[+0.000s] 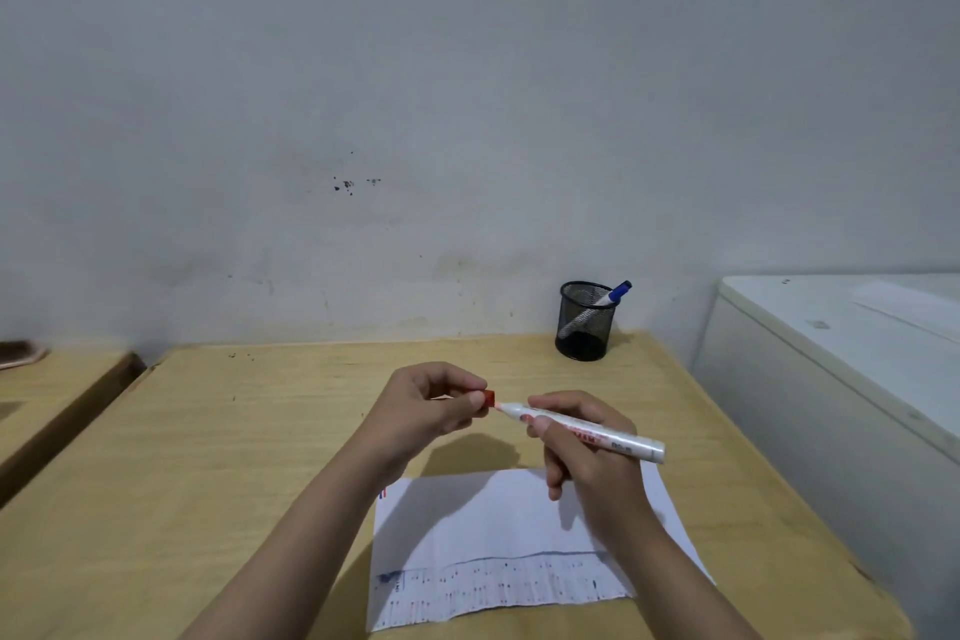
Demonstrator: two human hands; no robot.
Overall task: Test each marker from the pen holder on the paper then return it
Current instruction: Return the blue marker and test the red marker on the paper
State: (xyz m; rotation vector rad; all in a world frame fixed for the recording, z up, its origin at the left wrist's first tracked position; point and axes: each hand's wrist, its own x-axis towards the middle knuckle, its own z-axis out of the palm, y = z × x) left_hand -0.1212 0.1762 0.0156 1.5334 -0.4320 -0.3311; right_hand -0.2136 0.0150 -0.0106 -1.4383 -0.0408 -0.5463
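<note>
My right hand [582,452] is gripping a white marker [587,433] with red writing; my left hand [431,405] is pinching its red cap [489,399].

wooden table [270,437]: paper [498,525] near front, mesh pen holder [586,322] at back.

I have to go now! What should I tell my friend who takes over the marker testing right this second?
Left hand: pinching the red cap, just off the tip.
Right hand: gripping the red marker, held above the paper.
Pen holder: back right of the table, with a blue marker inside.
Done: paper already has some marks at its near edge and left corner.
Left: cannot tell whether the cap is coming off or going on; return the red marker, then check the blue one.
</note>
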